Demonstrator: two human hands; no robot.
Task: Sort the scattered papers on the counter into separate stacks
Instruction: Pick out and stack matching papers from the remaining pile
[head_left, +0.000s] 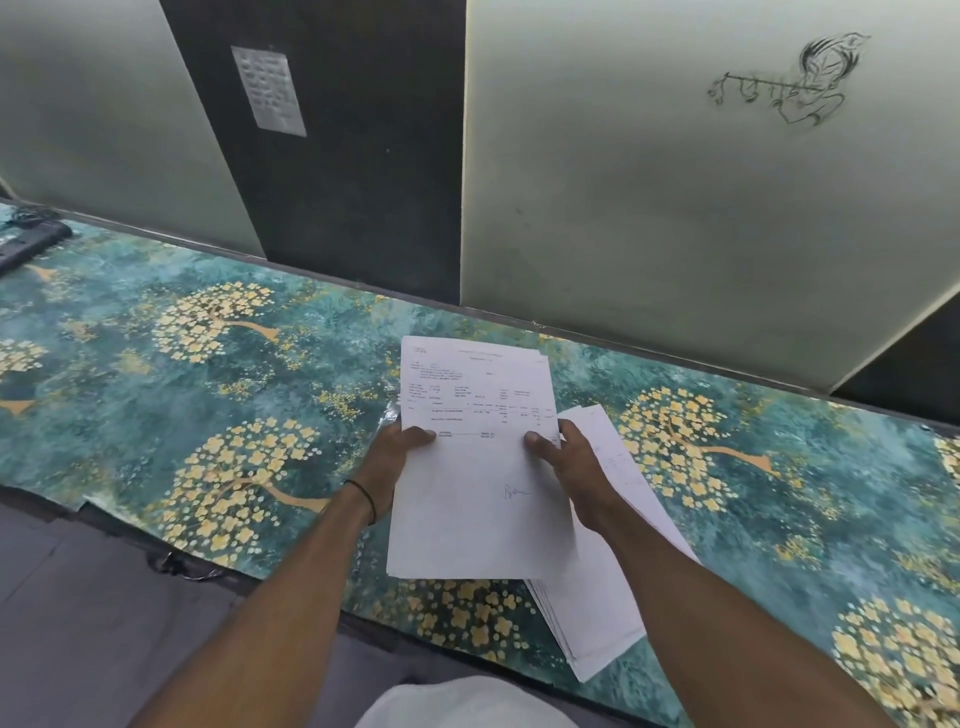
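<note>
You hold a white printed paper sheet (475, 467) upright; a skewed stack of white papers (597, 597) lies just right.

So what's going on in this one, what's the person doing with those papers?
A person is holding a printed sheet with both hands, the left hand on its left edge and the right hand on its right, thumbs on top. It seems to be the top of a few sheets held together above the counter. A stack lies on the counter beneath and to the right of it. No other stacks are visible yet.
</note>
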